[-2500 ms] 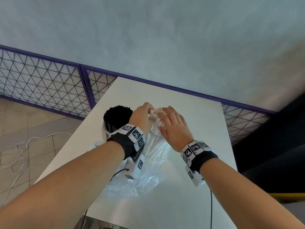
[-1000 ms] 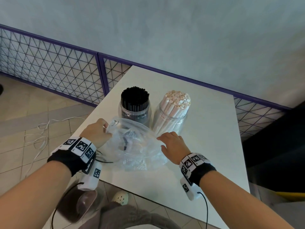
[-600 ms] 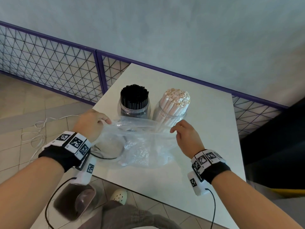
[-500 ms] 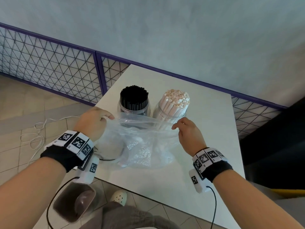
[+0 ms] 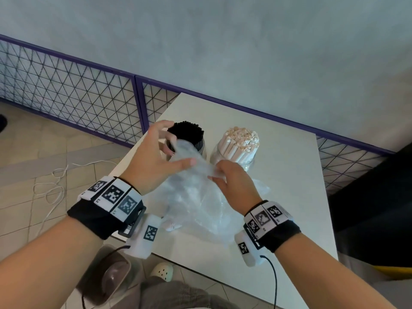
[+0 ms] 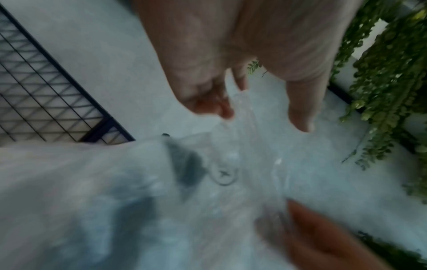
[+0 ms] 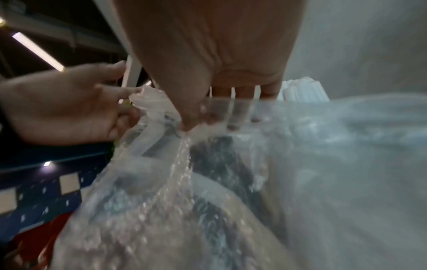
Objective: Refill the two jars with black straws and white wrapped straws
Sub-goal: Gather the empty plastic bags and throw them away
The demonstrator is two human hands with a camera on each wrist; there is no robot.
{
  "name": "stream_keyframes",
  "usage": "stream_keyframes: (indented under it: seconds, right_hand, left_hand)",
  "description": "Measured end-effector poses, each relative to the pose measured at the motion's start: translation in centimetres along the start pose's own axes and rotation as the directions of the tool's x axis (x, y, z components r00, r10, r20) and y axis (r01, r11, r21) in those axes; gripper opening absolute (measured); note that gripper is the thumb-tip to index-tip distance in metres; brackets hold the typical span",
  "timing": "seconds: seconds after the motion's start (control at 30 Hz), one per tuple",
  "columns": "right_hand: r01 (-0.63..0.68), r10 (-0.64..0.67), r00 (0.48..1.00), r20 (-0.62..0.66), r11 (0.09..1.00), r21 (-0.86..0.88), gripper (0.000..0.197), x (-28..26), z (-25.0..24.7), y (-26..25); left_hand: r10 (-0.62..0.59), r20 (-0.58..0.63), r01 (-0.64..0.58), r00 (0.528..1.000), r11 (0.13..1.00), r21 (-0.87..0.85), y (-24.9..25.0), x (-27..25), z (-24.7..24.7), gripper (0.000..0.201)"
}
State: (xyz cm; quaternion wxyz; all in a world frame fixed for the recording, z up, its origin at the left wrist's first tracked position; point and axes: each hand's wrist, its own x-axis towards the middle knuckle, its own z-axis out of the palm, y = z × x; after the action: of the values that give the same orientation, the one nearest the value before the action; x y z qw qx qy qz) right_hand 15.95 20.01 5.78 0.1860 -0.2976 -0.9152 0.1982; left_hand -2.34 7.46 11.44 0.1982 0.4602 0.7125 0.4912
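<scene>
We look down at a white table set against a grey wall, with a purple-framed wire fence running along the wall's foot on the left. A white cable lies looped on the tiled floor to the left of the table.

A clear, crumpled plastic bag lies on the near half of the table, its top edge lifted between our two hands. It looks empty, though the blur in both wrist views keeps us from being sure.

Just beyond the bag stand two clear jars, side by side. The left jar is packed with upright black straws; the right jar is packed with upright white straws that fan out a little at the top.

Our left hand is raised in front of the left jar. Its fingers curl round the bag's upper edge, while the thumb points right, lying along the plastic.

Our right hand is lower, just in front of the right jar. Its thumb and fingertips pinch a fold of the bag; the right wrist view shows the fingers side by side behind the plastic.

Both wrists wear black bands with square-patterned white tags.
</scene>
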Motion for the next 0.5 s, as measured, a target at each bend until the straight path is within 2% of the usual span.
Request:
stream_keyframes:
  seconds: [0.07,0.1,0.13,0.17,0.2,0.27,0.37,0.43,0.47,0.5]
  right_hand:
    - [-0.011,0.017,0.999,-0.037,0.985,0.171,0.017,0.2,-0.7,0.1]
    - [-0.014,0.026,0.998,-0.049,0.972,0.234,0.018,0.2,-1.1,0.0]
    - [-0.013,0.031,0.998,-0.060,0.961,0.277,0.019,0.2,-1.6,-0.1]
    - [-0.009,0.031,0.997,-0.072,0.956,0.292,0.019,0.1,-1.9,-0.1]
    - [-0.001,0.028,0.996,-0.088,0.955,0.295,0.018,0.1,-2.2,0.1]
    - [0.010,0.032,0.991,-0.132,0.954,0.301,0.018,0.1,-3.0,1.0]
    - [-0.045,0.104,0.982,-0.156,0.938,0.344,0.014,0.3,-4.5,3.0]
    - [-0.090,0.141,0.981,-0.133,0.940,0.328,0.011,0.4,-5.1,3.5]
    - [-0.079,0.126,0.983,-0.137,0.949,0.304,0.007,0.6,-5.2,3.5]
    - [-0.050,0.093,0.983,-0.157,0.965,0.256,0.014,0.7,-5.3,3.1]
  left_hand:
    - [0.014,0.027,-0.019,1.000,0.979,0.204,-1.3,-0.2,-0.5,0.116]
    - [-0.044,0.093,0.014,0.995,0.955,0.295,-2.1,-0.2,-0.6,0.122]
    - [-0.121,0.161,0.056,0.979,0.930,0.362,-2.9,-0.4,-0.7,0.118]
    - [-0.186,0.201,0.091,0.962,0.909,0.408,-3.2,-0.6,-0.7,0.103]
    - [-0.210,0.195,0.108,0.958,0.894,0.434,-3.7,-0.6,-0.7,0.078]
    - [-0.139,0.105,0.078,0.985,0.890,0.450,-4.3,-0.4,-1.1,0.033]
    - [-0.090,-0.002,0.082,0.996,0.893,0.443,-4.6,0.2,-2.8,0.020]
    - [-0.061,-0.014,0.060,0.998,0.883,0.465,-4.2,0.6,-3.4,0.014]
    - [-0.044,-0.006,0.041,0.999,0.878,0.478,-4.0,0.8,-3.4,0.013]
    - [-0.031,0.006,0.024,1.000,0.871,0.490,-3.7,0.9,-3.2,0.013]
